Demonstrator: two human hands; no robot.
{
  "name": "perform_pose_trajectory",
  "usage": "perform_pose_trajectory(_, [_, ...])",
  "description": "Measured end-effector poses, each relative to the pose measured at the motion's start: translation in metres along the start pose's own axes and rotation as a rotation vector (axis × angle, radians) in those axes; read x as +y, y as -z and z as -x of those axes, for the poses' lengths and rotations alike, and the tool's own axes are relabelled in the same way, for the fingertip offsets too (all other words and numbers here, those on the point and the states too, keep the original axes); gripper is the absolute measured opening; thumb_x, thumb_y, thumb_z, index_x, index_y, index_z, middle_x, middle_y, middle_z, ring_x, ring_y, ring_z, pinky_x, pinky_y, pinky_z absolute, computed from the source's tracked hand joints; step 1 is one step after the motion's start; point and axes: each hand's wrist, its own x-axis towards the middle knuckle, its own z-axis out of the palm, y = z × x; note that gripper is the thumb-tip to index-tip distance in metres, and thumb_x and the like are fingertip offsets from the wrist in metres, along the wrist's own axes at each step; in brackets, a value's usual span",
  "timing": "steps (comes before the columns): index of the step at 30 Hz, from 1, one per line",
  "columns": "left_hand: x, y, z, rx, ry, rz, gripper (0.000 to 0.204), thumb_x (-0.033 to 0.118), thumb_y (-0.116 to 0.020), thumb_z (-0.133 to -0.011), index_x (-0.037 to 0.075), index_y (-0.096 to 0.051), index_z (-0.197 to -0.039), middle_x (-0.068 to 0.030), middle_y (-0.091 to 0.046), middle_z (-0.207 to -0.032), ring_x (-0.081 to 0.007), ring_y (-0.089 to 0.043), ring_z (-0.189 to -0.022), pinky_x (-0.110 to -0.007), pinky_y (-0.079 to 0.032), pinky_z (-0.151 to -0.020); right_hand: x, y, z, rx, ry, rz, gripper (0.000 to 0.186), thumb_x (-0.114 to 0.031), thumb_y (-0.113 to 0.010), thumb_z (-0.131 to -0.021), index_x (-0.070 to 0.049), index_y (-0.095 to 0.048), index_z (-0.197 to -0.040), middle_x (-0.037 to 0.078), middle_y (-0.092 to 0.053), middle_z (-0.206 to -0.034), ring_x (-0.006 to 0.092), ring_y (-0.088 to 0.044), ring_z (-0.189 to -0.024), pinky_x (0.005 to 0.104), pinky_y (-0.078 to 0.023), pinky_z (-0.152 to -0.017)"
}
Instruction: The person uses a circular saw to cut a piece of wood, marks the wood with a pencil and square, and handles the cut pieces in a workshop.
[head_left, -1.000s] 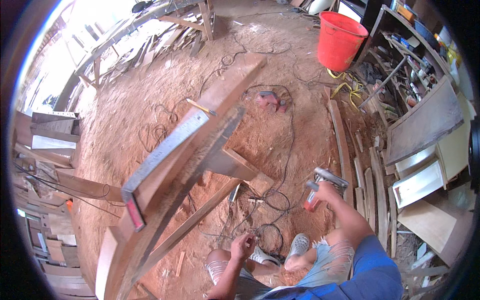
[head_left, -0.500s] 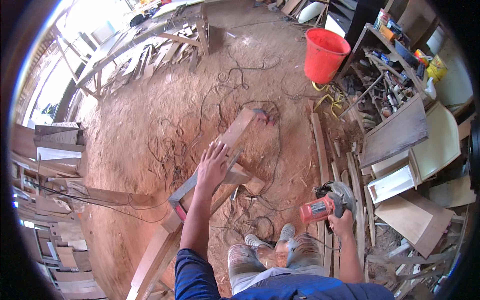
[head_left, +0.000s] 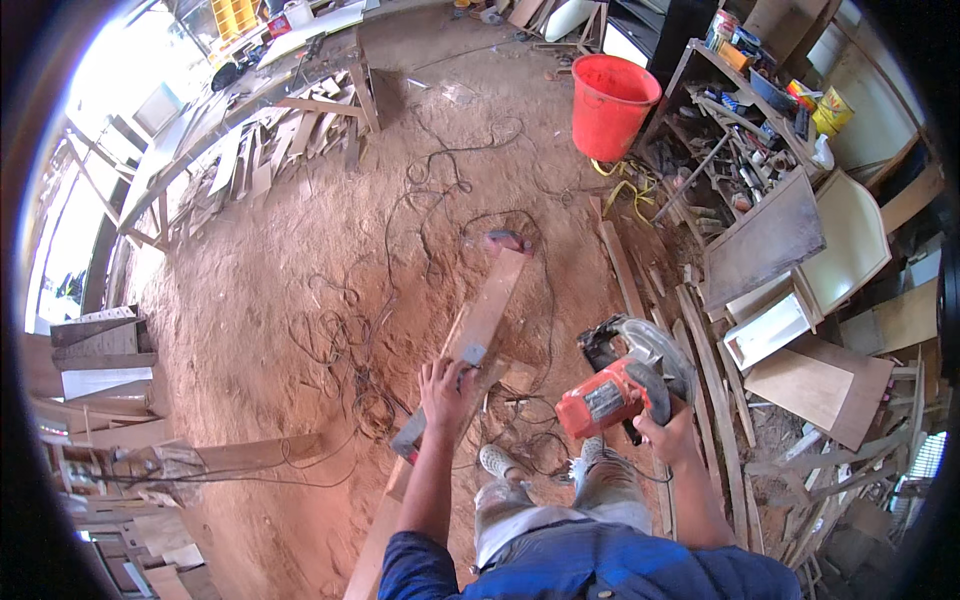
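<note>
My right hand (head_left: 668,430) is closed round the rear handle of a red circular saw (head_left: 605,398), which is lifted off the ground with its grey round guard facing away. At the centre a long wooden beam (head_left: 490,305) runs from the bottom edge up toward the far middle. My left hand (head_left: 447,392) rests over this beam, its fingers curled on a grey bar (head_left: 408,438) with a red part near its close end. My palm hides the bar's middle. Another timber piece lies beneath, partly covered.
Loose black cable (head_left: 335,335) loops over the dirt floor. A red bucket (head_left: 612,110) stands at the far right beside a cluttered shelf (head_left: 740,130). Long planks (head_left: 710,390) lie along my right. Wood scraps (head_left: 260,150) are heaped far left. A red tool (head_left: 508,242) sits past the beam's end.
My right hand has raised the circular saw inward and away from me. My left hand has gone from lying flat on the beam to curling on the grey bar, nearer me.
</note>
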Motion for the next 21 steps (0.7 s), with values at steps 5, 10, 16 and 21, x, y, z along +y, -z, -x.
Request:
perform_pose_trajectory(5, [0.012, 0.006, -0.003, 0.064, 0.026, -0.090, 0.026, 0.031, -0.077, -0.094, 0.008, -0.068, -0.102, -0.0132, -0.068, -0.127, -0.0365, -0.060, -0.121, -0.052, -0.044, -0.105, -0.010, -0.042, 0.007, -0.056, -0.080, 0.057, 0.039, -0.005, -0.077, -0.082, -0.004, -0.076, -0.121, -0.002, -0.071, -0.093, 0.0115, -0.064, -0.081, 0.0325, -0.054, -0.077])
perform_pose_trajectory(10, [0.004, -0.012, 0.008, -0.096, 0.157, 0.057, 0.024, 0.018, -0.075, -0.095, 0.005, -0.056, -0.103, -0.0191, -0.070, -0.126, -0.0413, -0.067, -0.110, -0.049, -0.052, -0.095, 0.020, -0.042, -0.008, -0.145, -0.201, -0.021, 0.036, -0.005, -0.080, -0.078, -0.004, -0.072, -0.114, -0.001, -0.066, -0.087, 0.0124, -0.062, -0.078, 0.0334, -0.052, -0.073])
perform_pose_trajectory(16, [0.006, -0.005, 0.005, -0.071, 0.229, 0.127, 0.019, 0.012, -0.071, -0.097, 0.004, -0.059, -0.110, -0.0191, -0.071, -0.125, -0.0400, -0.068, -0.110, -0.048, -0.053, -0.096, 0.018, -0.045, -0.049, -0.238, -0.171, -0.004, 0.028, -0.003, -0.080, -0.079, -0.005, -0.070, -0.105, 0.000, -0.065, -0.087, 0.0118, -0.059, -0.077, 0.0331, -0.050, -0.072])
perform_pose_trajectory(21, [0.004, -0.002, 0.006, -0.147, 0.213, 0.075, 0.040, 0.004, -0.062, -0.098, 0.004, -0.062, -0.138, -0.0200, -0.070, -0.130, -0.0405, -0.067, -0.114, -0.048, -0.053, -0.101, 0.016, -0.038, -0.074, -0.353, -0.073, 0.076, 0.035, -0.006, -0.078, -0.083, -0.002, -0.071, -0.117, 0.003, -0.070, -0.092, 0.0150, -0.064, -0.084, 0.0348, -0.053, -0.080])
